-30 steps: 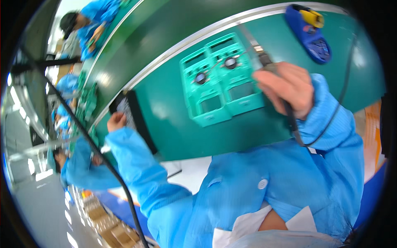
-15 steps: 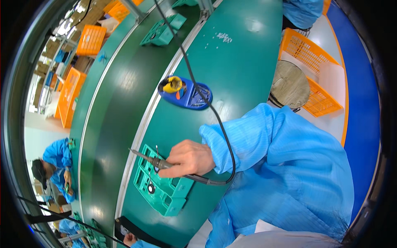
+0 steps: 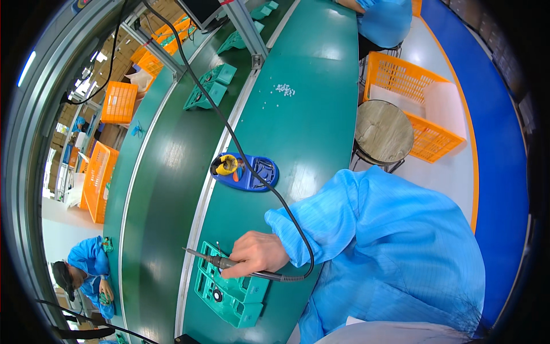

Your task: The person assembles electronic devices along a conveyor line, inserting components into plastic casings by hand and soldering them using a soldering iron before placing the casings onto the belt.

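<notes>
One right hand (image 3: 259, 252) grips soldering iron (image 3: 216, 261), lower centre; left unseen. Positioning over green housing (image 3: 236, 299), seemingly; next needs steadiness.

Bright light (glare on green tabletop (image 3: 306, 140)), curved edges.

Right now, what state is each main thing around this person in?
Right hand: closed on the soldering iron
Soldering iron: held, tip pointing left
Green housings: lying partly hidden beneath iron and hand
Blue stand: upright
White bits: loosely scattered
Round stool: upright
Orange crate: open, white sheet inside
</notes>
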A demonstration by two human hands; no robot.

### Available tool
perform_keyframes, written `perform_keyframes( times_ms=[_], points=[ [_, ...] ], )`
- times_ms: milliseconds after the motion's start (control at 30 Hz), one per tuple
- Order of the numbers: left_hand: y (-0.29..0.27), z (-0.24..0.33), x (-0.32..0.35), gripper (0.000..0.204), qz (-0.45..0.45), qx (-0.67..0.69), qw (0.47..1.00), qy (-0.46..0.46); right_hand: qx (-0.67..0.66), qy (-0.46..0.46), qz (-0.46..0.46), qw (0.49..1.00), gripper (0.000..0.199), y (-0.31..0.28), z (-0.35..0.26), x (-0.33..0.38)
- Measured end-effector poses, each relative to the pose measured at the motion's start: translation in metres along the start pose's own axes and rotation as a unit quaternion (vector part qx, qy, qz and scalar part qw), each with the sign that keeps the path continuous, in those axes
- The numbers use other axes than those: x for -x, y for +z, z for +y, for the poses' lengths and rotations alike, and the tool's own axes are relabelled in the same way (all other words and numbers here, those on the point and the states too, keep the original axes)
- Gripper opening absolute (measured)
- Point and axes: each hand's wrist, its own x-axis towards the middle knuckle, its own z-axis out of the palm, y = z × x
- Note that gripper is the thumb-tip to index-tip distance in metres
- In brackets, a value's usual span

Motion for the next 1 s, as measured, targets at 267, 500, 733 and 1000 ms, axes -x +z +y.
perform_keyframes(
  times_ms=[267,500,733,1000],
  points=[
    [-0.002,0.082,0.066,0.033,0.045,-0.031,0.998,-0.044,0.002,0.006,-0.009,1.0,0.042,-0.002,0.002,-0.001],
    [0.09,0.163,0.077,0.017,-0.111,0.343,0.932,-0.04,0.031,-0.004,-0.007,0.999,0.041,-0.003,0.003,-0.012],
    [0.189,0.215,0.062,0.04,-0.275,0.396,0.861,-0.162,0.09,0.075,0.014,0.993,0.035,-0.015,0.015,-0.01],
    [0.2,0.205,0.063,0.035,-0.32,0.458,0.818,-0.14,0.105,0.064,0.078,0.989,0.027,-0.017,0.018,-0.022]
  ],
)
